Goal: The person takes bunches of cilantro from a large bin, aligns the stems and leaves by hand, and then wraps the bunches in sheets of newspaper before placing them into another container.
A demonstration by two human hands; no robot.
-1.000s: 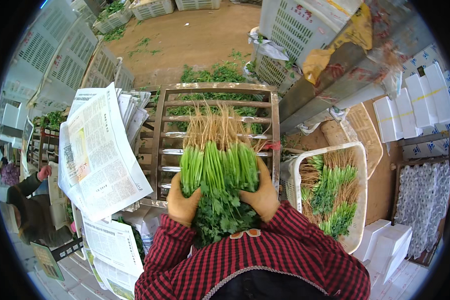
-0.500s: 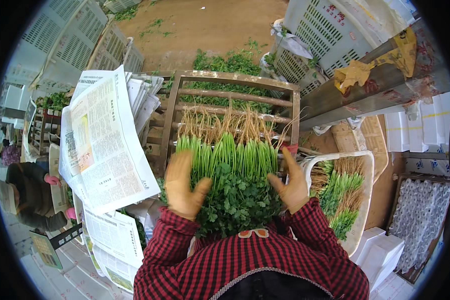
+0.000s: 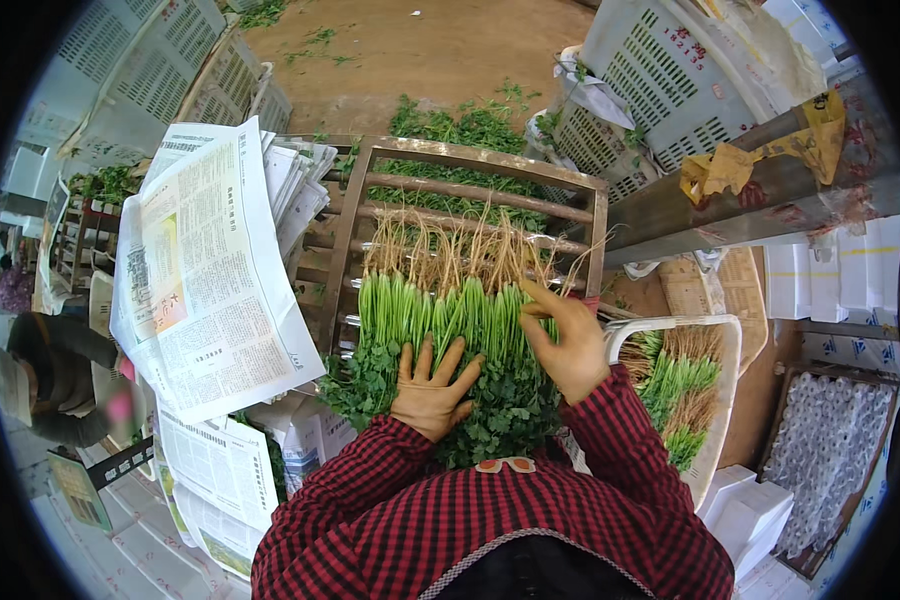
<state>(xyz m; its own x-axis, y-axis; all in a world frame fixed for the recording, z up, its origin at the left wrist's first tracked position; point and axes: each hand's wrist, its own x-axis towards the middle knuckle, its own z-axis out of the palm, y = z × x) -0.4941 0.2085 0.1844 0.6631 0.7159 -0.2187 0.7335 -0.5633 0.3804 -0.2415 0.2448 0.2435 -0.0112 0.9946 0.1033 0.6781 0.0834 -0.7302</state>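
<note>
A wide row of leafy greens lies on a slatted brown metal rack, brown roots pointing away from me, pale green stems side by side, leaves toward my body. They look like coriander or a similar herb. My left hand rests palm down on the leaves and lower stems, its fingers spread. At the right end of the row, my right hand has its thumb and forefinger bent together on the stems near the roots. What exactly lies between those fingertips is partly hidden.
Newspaper sheets are stacked left of the rack. A white basket of similar rooted greens stands at right, beside a metal beam. Plastic crates stand beyond. Loose greens litter the floor. Another person is at far left.
My left hand has moved right from the row's left edge onto the leaves and flattened. My right hand has shifted slightly up and inward, its fingers bending onto the stems. Leaves now show at the left edge.
</note>
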